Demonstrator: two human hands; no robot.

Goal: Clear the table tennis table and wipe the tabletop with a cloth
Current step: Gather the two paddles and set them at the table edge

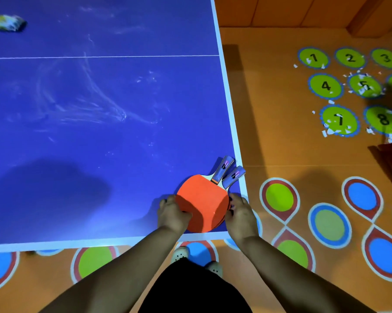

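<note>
Head view, left to right. Far left and far back on the blue surface [100,132]: a blurry crumpled lump [7,23], maybe the cloth, hard to tell. Middle of the surface: white smears and streaks [95,105] all over, so not wiped clean yet by the look of it. Near right corner: two paddles [204,202] stacked flat, orange face up, both handles [227,172] pointing away toward the right edge. Left hand [173,213] curled against the left rim of the stack, fingers bent and touching it. Right hand [241,211] curled against the right rim, fingertips tucked at the edge, so the stack sits pinched between the two hands, not lifted, flat on the surface. Past the right edge, down on the orange floor [269,109]: green number circles [326,85] with little white scraps [330,131] spread about.

Clearing only partly done, probably: paddles and lump left to take off. Wiping still to do.
</note>
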